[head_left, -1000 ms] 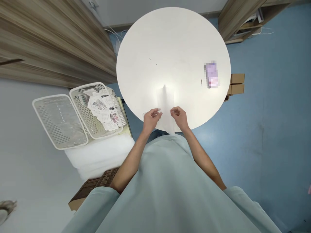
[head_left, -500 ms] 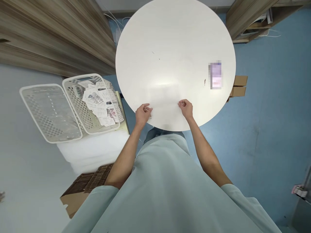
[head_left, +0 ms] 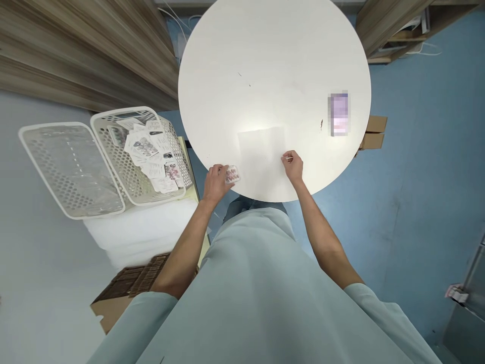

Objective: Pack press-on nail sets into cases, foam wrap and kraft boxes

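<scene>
Just the one view here, the head cam looking down, so: the big change is that the white, see-through-ish sheet [head_left: 262,154] is lying flat now on the near part of the round white table [head_left: 273,60], whereas a second ago it was folded up into a ridge between the two hands. Looks to me like the spreading-out bit is pretty much done. The other change is over at the left hand [head_left: 216,183], which has slid outward, and the small clear pack [head_left: 232,174] with pinkish-brown pieces in it is properly visible, where it was mostly covered half a second back. That hand is partly curled, fingers along the top and thumb low, closed around the pack's left side; the pack sits at the table's near edge, right beside the sheet's left side. The right hand [head_left: 293,165] is nearly closed, fingertips bunched at the sheet's right edge with a sliver of white showing, but honestly can't tell if it's actually gripping the sheet. Off to the left there's a white basket [head_left: 125,111] of packs and printed cards, well apart from the sheet.
</scene>
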`<control>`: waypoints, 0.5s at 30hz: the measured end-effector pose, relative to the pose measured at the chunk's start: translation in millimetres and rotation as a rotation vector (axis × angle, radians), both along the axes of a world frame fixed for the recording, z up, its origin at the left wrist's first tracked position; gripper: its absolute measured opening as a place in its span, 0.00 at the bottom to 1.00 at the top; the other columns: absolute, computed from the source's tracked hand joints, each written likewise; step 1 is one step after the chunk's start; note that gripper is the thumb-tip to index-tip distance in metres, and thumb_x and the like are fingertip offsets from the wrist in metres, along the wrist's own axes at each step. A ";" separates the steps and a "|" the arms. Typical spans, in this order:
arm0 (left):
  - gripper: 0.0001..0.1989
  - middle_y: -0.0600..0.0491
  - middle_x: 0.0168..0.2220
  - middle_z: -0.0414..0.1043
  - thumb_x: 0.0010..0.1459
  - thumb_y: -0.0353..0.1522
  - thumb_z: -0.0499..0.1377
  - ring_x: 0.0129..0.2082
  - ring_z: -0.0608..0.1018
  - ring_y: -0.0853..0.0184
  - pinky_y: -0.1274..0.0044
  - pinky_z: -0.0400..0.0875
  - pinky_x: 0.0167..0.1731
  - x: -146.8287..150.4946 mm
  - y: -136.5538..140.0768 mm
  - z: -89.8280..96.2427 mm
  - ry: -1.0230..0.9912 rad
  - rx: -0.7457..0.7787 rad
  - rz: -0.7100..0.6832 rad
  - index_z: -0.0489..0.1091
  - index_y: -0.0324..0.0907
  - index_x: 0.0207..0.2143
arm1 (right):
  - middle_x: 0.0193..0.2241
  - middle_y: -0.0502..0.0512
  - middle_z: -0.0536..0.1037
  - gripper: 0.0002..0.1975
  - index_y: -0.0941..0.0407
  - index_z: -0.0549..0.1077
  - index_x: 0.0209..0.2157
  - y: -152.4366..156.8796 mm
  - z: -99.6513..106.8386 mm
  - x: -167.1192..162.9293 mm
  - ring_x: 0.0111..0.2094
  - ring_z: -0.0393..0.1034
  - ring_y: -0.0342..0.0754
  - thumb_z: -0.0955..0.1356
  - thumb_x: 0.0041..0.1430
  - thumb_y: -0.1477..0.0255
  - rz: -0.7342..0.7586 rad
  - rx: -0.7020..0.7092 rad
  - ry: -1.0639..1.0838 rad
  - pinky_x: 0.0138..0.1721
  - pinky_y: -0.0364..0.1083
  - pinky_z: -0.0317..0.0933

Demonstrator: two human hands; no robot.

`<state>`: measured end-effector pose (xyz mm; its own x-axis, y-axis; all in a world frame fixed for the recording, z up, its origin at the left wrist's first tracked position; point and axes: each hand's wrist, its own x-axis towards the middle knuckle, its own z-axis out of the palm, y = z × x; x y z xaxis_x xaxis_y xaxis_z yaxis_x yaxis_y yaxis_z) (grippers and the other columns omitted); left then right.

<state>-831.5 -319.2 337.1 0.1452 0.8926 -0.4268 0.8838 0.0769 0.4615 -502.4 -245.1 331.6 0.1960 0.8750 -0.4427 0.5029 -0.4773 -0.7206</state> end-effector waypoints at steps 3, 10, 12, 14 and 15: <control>0.37 0.38 0.63 0.66 0.58 0.36 0.71 0.63 0.69 0.41 0.53 0.68 0.63 10.6 3.3 7.2 -0.066 0.024 0.028 0.64 0.45 0.68 | 0.43 0.56 0.79 0.08 0.52 0.72 0.39 -6.3 -1.0 -2.8 0.37 0.69 0.48 0.69 0.63 0.63 -0.036 0.026 -0.025 0.44 0.49 0.67; 0.37 0.37 0.64 0.67 0.58 0.33 0.71 0.64 0.69 0.43 0.54 0.68 0.64 73.5 8.6 5.9 -0.182 0.032 -0.137 0.64 0.43 0.67 | 0.48 0.59 0.78 0.17 0.53 0.72 0.53 -24.6 -0.4 -7.9 0.41 0.71 0.49 0.69 0.65 0.63 -0.076 0.013 -0.044 0.48 0.50 0.68; 0.36 0.36 0.64 0.68 0.57 0.30 0.71 0.64 0.69 0.43 0.54 0.67 0.64 89.3 9.2 -0.8 -0.166 0.031 -0.173 0.65 0.42 0.66 | 0.49 0.59 0.78 0.22 0.53 0.71 0.59 -32.0 0.3 -6.2 0.41 0.71 0.49 0.69 0.65 0.63 -0.090 0.012 -0.032 0.49 0.51 0.68; 0.35 0.35 0.63 0.68 0.56 0.29 0.70 0.64 0.69 0.43 0.55 0.68 0.63 98.7 9.1 -7.1 -0.138 0.030 -0.188 0.65 0.41 0.65 | 0.50 0.60 0.78 0.27 0.52 0.68 0.64 -41.7 1.2 -3.3 0.41 0.72 0.50 0.70 0.65 0.62 -0.111 0.009 -0.025 0.50 0.51 0.69; 0.35 0.35 0.63 0.68 0.56 0.29 0.70 0.64 0.69 0.43 0.55 0.68 0.62 101.0 8.8 -9.5 -0.128 0.032 -0.191 0.65 0.41 0.65 | 0.49 0.60 0.79 0.30 0.53 0.67 0.66 -47.5 1.8 -1.8 0.42 0.72 0.50 0.70 0.65 0.62 -0.126 0.001 -0.026 0.51 0.52 0.69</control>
